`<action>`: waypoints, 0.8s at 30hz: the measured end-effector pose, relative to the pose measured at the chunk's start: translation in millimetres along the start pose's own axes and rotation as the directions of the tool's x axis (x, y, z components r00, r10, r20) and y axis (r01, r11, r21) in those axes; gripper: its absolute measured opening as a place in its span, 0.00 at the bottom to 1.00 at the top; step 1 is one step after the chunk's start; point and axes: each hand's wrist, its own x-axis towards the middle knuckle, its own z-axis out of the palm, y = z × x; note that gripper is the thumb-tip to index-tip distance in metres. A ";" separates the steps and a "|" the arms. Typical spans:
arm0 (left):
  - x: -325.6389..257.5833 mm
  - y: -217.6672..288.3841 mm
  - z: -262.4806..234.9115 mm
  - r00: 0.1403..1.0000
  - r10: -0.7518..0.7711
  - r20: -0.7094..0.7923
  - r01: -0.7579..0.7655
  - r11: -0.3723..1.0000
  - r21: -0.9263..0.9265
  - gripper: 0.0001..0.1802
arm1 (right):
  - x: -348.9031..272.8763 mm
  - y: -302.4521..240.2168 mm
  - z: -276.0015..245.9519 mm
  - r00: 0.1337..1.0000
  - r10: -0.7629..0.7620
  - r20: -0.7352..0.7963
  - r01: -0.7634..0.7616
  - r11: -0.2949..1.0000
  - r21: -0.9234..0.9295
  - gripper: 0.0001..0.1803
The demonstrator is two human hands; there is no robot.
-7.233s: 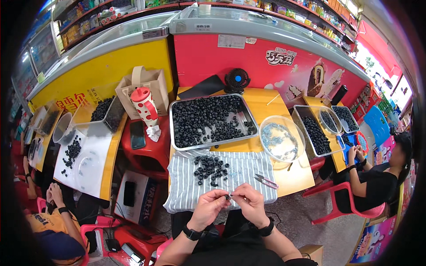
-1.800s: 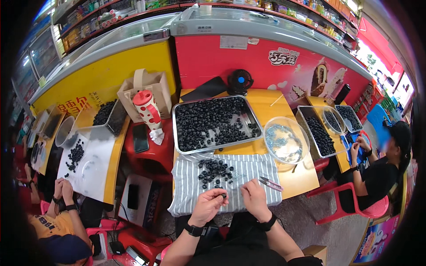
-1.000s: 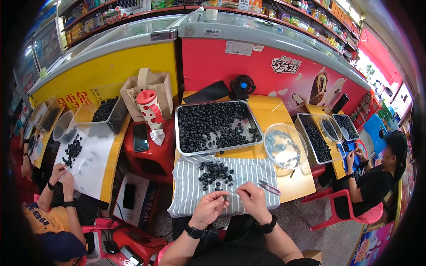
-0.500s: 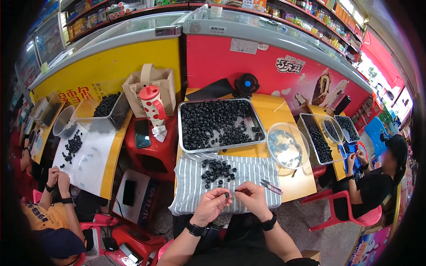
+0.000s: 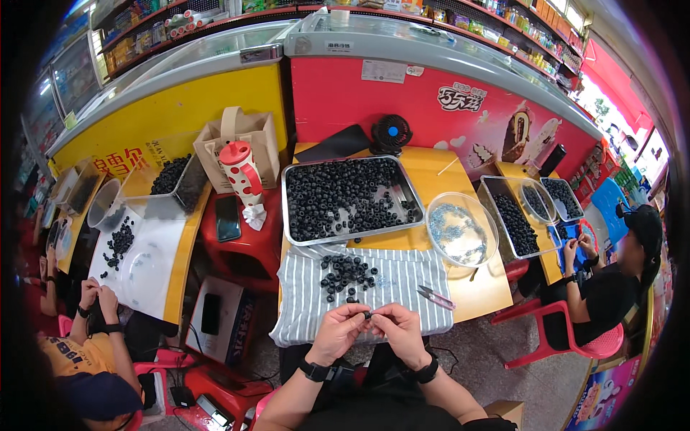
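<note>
In front of my body, my left hand [image 5: 338,333] pinches a small black ring-shaped piece [image 5: 367,315] between thumb and fingers. My right hand [image 5: 400,335] meets it from the other side, its fingertips pressed together at the piece; whatever they grip is too small to make out. Beneath is a grey-and-white striped cloth [image 5: 305,305], bearing a loose pile of black pieces [image 5: 348,271] and a few tiny pale-blue bits [image 5: 382,280]. Thread snips [image 5: 436,298] lie right of my right hand.
A metal tray [image 5: 388,230] of black pieces stands beyond the cloth, beside a round clear tub [image 5: 497,241] holding pale-blue bits. A small fan [image 5: 392,133] is behind. On the left, a red stool [image 5: 251,248] carries a phone and spotted cup. Co-workers sit at both sides.
My right hand has moved left, bringing its fingertips from beside the black piece to meet it and my left fingers. The view has shifted slightly.
</note>
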 end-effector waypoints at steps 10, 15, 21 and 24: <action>-1.1 -1.3 1.2 1.000 0.011 -0.029 -0.010 0.999 0.034 0.11 | -0.8 0.9 -2.7 1.000 0.017 0.007 -0.018 0.999 0.047 0.03; -0.9 -2.4 2.7 0.998 0.033 -0.052 -0.031 0.999 0.043 0.10 | -0.4 -8.3 5.0 0.995 -0.104 -0.007 0.102 0.989 -0.108 0.01; -3.3 0.0 10.6 0.994 0.053 -0.094 -0.046 0.996 0.073 0.10 | 1.4 0.8 6.4 0.961 -0.277 0.008 0.266 0.911 -0.316 0.03; -3.1 -3.4 5.4 0.993 0.070 -0.100 -0.065 0.996 0.054 0.09 | 0.7 1.5 8.3 0.945 -0.328 0.008 0.307 0.876 -0.373 0.03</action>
